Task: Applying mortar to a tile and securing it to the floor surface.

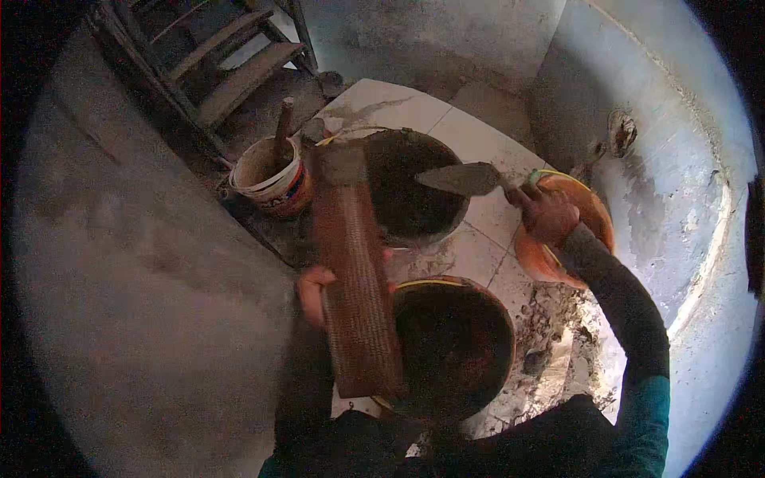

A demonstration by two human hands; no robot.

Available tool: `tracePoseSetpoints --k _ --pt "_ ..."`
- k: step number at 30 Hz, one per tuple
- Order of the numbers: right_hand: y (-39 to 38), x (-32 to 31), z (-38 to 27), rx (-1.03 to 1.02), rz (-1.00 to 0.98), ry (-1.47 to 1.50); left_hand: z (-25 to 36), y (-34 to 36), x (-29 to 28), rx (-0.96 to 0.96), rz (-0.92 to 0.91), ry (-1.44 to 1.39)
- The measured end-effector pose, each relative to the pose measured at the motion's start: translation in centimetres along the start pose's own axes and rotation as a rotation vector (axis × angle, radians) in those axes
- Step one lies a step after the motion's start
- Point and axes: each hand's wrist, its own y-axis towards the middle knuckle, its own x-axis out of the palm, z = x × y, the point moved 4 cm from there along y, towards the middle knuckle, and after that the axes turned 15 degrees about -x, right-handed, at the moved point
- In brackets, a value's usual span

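My left hand (315, 293) is wrapped round a long reddish-brown brick (357, 279) with a ridged face, tilted over the tubs. Grey mortar (343, 166) coats its far end. Gripped by its handle, a pointed trowel (462, 178) extends leftward from my right hand (547, 217), its blade over the right part of the far round tub (456, 231). Dark grey material lies inside that tub. Below my right hand stands an orange bucket (535, 259). The near round tub (510, 350), with a dark inside, sits partly behind the brick.
A white bucket (249, 185) with a stick-like handle (284, 123) in it stands at the left. Behind it are wooden steps (251, 80). Walls rise left and right (677, 199). Crumbled debris (550, 334) litters the pale tiled floor (406, 103).
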Motion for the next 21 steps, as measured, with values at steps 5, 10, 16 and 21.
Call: tracePoseSetpoints --k 5,10,16,21 --pt "10.6 3.4 -1.4 -0.092 -0.276 0.048 0.8 -1.0 -2.8 -0.005 0.342 -0.005" --pt "20.5 9.1 -5.7 0.117 -0.574 0.224 -0.1 -0.4 -4.3 -0.134 0.266 -0.177" --pt "23.1 10.4 -7.2 0.116 -0.653 0.293 0.2 -1.1 -5.2 -0.107 0.415 -0.123" --pt "22.3 6.9 -5.9 -0.329 -0.840 0.075 0.3 -1.1 -5.5 -0.161 0.395 -0.128"
